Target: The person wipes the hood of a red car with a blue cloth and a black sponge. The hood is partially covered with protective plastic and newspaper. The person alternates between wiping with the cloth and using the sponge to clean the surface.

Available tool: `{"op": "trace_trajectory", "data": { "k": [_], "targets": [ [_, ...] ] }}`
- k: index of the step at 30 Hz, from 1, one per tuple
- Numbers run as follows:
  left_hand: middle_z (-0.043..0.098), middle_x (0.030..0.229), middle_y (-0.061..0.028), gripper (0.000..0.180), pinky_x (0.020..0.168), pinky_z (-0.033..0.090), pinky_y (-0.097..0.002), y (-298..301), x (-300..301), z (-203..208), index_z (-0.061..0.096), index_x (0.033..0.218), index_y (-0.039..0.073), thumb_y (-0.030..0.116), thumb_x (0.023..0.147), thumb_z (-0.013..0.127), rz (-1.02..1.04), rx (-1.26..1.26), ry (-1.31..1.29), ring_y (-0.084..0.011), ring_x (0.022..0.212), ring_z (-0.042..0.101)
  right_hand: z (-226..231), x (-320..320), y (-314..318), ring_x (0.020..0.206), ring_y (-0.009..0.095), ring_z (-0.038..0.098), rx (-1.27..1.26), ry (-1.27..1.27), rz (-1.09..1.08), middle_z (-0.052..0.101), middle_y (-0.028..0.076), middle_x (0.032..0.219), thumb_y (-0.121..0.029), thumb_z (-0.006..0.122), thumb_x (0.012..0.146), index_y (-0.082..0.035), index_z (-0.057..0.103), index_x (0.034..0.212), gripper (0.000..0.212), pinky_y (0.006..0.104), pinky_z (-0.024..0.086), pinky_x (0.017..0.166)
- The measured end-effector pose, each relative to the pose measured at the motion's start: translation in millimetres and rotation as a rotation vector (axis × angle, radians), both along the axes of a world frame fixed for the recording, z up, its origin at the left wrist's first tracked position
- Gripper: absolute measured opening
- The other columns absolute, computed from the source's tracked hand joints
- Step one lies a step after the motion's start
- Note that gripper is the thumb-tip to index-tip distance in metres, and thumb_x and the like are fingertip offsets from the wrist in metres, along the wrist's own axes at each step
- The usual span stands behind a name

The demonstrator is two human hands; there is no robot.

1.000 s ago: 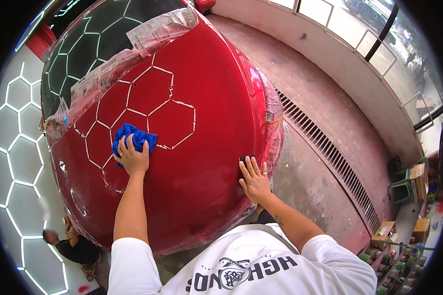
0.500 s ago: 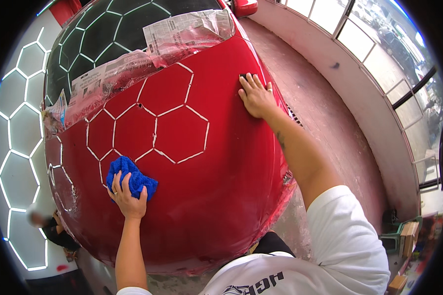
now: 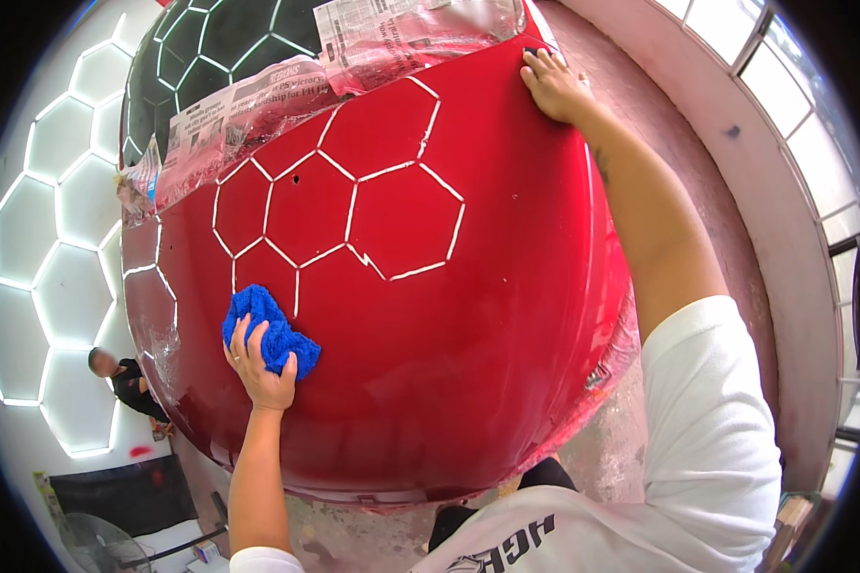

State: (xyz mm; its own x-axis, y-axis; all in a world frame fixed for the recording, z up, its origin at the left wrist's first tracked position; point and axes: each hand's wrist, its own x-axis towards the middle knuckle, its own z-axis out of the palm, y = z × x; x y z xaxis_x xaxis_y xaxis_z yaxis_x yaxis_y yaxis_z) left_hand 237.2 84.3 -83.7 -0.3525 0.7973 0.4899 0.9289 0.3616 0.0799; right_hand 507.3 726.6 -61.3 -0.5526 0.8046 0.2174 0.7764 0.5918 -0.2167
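A glossy red car hood point(image 3: 420, 372) spreads out before me, with white hexagon light reflections and a small dark spot across it. My left hand point(image 3: 266, 368) is closed around a bunched blue microfiber cloth point(image 3: 282, 339) resting on the near left part of the hood. At the far right edge, close to the windshield, my right hand point(image 3: 556, 88) lies with its fingers pressed down over a small black pad point(image 3: 530, 53). Only a dark corner of that pad peeks out past the fingertips, so its kind is hidden.
Newspaper point(image 3: 248, 100) and plastic film mask the windshield base; more film hangs along the hood's right front edge. Hexagon lights point(image 3: 62, 215) cover the left wall. Another person point(image 3: 132, 384) in dark clothes is at the left. A fan point(image 3: 100, 546) stands lower left. Windows line the right wall.
My right hand has slid forward along the hood's right edge toward the windshield with the black pad. My left hand stays on the cloth near the same spot. The whole view has shifted.
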Motion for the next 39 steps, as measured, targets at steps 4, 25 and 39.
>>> {"op": "trace_trajectory", "data": {
  "k": [4,25,39],
  "targets": [
    [0.052,0.159,-0.0170,0.067,0.126,0.023,-0.0650,1,3,1,0.060,0.144,0.014,0.043,0.085,0.075,0.018,0.007,0.009,-0.0410,0.149,0.046,-2,50,-111,0.167,0.032,0.022,-0.053,-0.034,-0.007,0.023,0.007,0.182,-0.050,0.031,0.117,-0.022,0.034,0.171,0.061,0.0772,0.027,0.127],
    [0.049,0.160,-0.0131,0.065,0.125,0.019,-0.0791,-4,-2,-8,0.053,0.147,0.022,0.051,0.093,0.073,0.060,0.060,0.032,-0.0397,0.153,0.043,-140,189,-667,0.169,0.036,0.016,-0.144,0.002,-0.151,0.020,0.016,0.183,-0.043,0.047,0.112,-0.016,0.033,0.173,0.068,0.0728,0.018,0.128],
    [0.049,0.161,-0.0168,0.071,0.126,0.019,-0.0727,-3,4,-2,0.059,0.143,0.015,0.037,0.079,0.079,0.045,0.004,-0.053,-0.0429,0.153,0.042,-3,73,-191,0.168,0.032,0.021,-0.081,-0.051,-0.060,0.025,0.010,0.182,-0.047,0.035,0.116,-0.017,0.034,0.171,0.062,0.0705,0.022,0.131]
  ]
}}
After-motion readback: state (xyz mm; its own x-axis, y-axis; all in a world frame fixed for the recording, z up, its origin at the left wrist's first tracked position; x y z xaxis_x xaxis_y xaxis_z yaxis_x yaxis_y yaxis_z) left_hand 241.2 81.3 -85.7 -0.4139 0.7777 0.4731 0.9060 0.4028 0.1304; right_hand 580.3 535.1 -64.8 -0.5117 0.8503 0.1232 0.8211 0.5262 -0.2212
